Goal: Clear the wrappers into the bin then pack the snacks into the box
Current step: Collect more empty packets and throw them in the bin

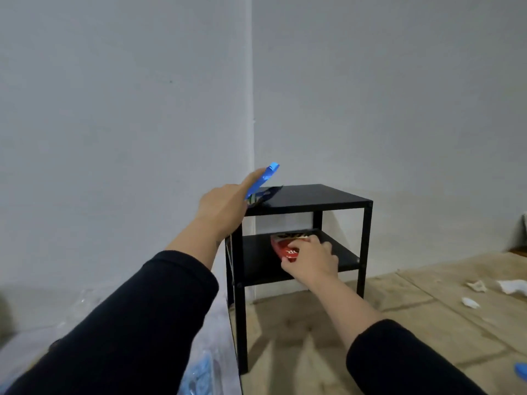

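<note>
A small black two-tier side table [319,195] stands in the room's corner. My left hand [225,205] reaches over its top left edge and holds a blue wrapper [263,179], with a darker wrapper [263,196] under it on the tabletop. My right hand [310,259] is inside the lower shelf [345,259], its fingers curled round a red snack packet [285,249]. No bin or box is in view.
White scraps of paper or wrapper [510,286] lie on the wooden floor [413,323] at the right. A blue object [520,376] sits at the lower right edge. Clear plastic with blue items [199,372] lies at the lower left, beside the wall.
</note>
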Demonstrator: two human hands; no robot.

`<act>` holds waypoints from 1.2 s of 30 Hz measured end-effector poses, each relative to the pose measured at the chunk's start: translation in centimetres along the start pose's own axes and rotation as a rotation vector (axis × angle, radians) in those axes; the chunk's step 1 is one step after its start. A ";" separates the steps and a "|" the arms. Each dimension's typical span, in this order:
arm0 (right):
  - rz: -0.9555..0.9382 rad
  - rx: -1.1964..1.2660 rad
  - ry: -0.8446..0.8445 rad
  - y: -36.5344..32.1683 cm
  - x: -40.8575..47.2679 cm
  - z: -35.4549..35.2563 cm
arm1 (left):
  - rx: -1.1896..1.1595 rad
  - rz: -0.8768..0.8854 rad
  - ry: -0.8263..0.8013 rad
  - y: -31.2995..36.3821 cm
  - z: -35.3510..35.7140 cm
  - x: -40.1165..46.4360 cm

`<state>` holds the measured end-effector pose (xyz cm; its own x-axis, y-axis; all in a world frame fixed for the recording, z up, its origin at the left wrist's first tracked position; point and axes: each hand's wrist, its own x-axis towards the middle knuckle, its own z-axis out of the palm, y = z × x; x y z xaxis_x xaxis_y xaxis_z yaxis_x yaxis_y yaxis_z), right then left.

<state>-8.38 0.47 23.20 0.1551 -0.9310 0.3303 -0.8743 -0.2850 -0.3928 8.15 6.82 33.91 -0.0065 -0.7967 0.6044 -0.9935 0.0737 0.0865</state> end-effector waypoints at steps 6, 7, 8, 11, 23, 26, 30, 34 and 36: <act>-0.147 0.001 -0.019 -5.0 -4.5 -3.7 | -0.015 -0.295 0.126 -2.9 -6.9 -7.0; -0.154 -0.022 -0.006 -6.0 -5.0 -4.2 | -0.042 -0.347 0.148 -3.7 -8.1 -8.4; -0.161 -0.049 0.011 -7.0 -5.4 -4.6 | -0.060 -0.399 0.168 -4.7 -9.1 -9.8; -0.191 -0.074 0.016 -10.1 -6.6 -5.3 | -0.075 -0.517 0.224 -8.4 -11.5 -14.3; -0.553 0.397 -0.105 -31.1 -18.1 1.3 | -0.250 -0.877 0.472 -23.6 -18.9 -34.5; -0.627 0.520 -0.183 -37.0 -22.5 4.6 | -0.252 -0.949 0.497 -28.0 -21.4 -40.4; -0.741 0.614 -0.281 -44.5 -28.8 9.1 | -0.154 -1.068 0.474 -32.7 -24.6 -48.5; -0.816 0.611 -0.401 -51.2 -35.2 13.8 | -0.142 -1.192 0.508 -36.5 -26.8 -56.6; -0.849 0.615 -0.480 -54.1 -38.1 15.9 | -0.138 -1.276 0.521 -38.2 -27.4 -60.5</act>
<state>40.31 47.67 18.21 0.8606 -0.3395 0.3797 -0.0534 -0.8015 -0.5957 49.63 68.67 15.75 0.9622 -0.0457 0.2685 -0.2601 -0.4467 0.8560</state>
